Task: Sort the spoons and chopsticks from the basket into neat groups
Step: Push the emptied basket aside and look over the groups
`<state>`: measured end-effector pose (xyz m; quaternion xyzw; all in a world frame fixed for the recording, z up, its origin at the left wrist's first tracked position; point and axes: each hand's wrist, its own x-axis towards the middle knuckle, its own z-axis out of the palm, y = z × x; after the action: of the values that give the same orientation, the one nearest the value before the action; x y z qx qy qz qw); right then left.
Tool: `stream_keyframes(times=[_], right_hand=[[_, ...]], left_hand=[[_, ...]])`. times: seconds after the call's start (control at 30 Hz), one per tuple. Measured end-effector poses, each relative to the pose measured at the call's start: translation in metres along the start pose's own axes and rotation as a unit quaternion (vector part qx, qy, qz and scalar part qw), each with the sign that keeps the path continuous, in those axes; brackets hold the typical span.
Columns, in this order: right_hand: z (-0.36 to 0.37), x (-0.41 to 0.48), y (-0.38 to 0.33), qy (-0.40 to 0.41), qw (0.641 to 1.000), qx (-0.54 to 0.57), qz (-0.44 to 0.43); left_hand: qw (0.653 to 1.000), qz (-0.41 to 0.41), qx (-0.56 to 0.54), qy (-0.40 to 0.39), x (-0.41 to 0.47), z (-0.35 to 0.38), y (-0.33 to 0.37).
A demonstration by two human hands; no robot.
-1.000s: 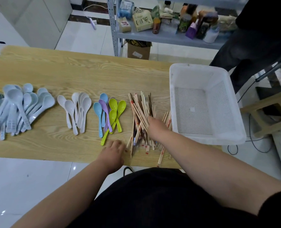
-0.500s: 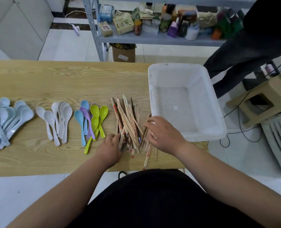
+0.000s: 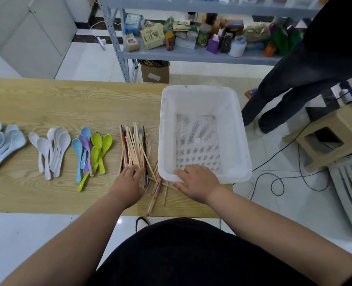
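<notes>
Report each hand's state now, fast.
Left hand: open, fingers resting on the chopsticks.
Right hand: grips the white basket by its near rim.

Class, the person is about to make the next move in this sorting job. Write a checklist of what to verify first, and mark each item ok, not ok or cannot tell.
1. Empty basket: ok, only its mesh floor shows.
2. Grouped spoons: ok; pale blue spoons, white spoons and coloured spoons lie apart.
3. Neat chopsticks: not ok; they cross, and some stray towards the table edge.
4. The left hand on the chopsticks: ok, fingers flat on the pile.
5. The right hand grip on the basket: ok, fingers over the near rim.
6. No chopsticks under the basket: cannot tell.
</notes>
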<state>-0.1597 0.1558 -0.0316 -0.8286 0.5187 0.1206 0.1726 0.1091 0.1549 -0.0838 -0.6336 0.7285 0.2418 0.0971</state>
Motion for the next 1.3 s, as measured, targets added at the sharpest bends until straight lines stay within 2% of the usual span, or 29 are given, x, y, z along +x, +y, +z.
stream_keyframes(times=[0.17,0.33,0.47,0.6,0.73,0.93,1.17,1.3], right_hand=[[-0.006,-0.005,0.005,-0.017,0.999,0.043,-0.017],[-0.029,-0.013,-0.013,0.022,0.992,0.09,-0.082],[-0.049,-0.02,-0.049,0.004,0.984,0.119,-0.134],[-0.048,-0.024,-0.096,-0.038,0.977,0.093,-0.187],[-0.039,-0.025,-0.151,-0.072,0.966,0.091,-0.23],[-0.028,-0.019,-0.258,-0.094,0.95,0.12,-0.271],[-0.016,-0.001,-0.403,-0.1,0.934,0.153,-0.307],[-0.017,0.007,-0.447,-0.136,0.931,0.134,-0.312]], left_hand=[[0.993,-0.016,-0.083,0.083,-0.036,-0.018,0.025],[0.982,-0.047,-0.119,0.138,-0.097,-0.036,0.044],[0.977,-0.077,-0.142,0.139,-0.15,-0.041,0.049],[0.97,-0.113,-0.162,0.14,-0.197,-0.036,0.034],[0.953,-0.154,-0.203,0.162,-0.245,-0.025,0.001],[0.903,-0.208,-0.318,0.2,-0.323,-0.006,-0.071],[0.842,-0.24,-0.416,0.247,-0.399,0.018,-0.172],[0.822,-0.251,-0.441,0.26,-0.414,0.015,-0.214]])
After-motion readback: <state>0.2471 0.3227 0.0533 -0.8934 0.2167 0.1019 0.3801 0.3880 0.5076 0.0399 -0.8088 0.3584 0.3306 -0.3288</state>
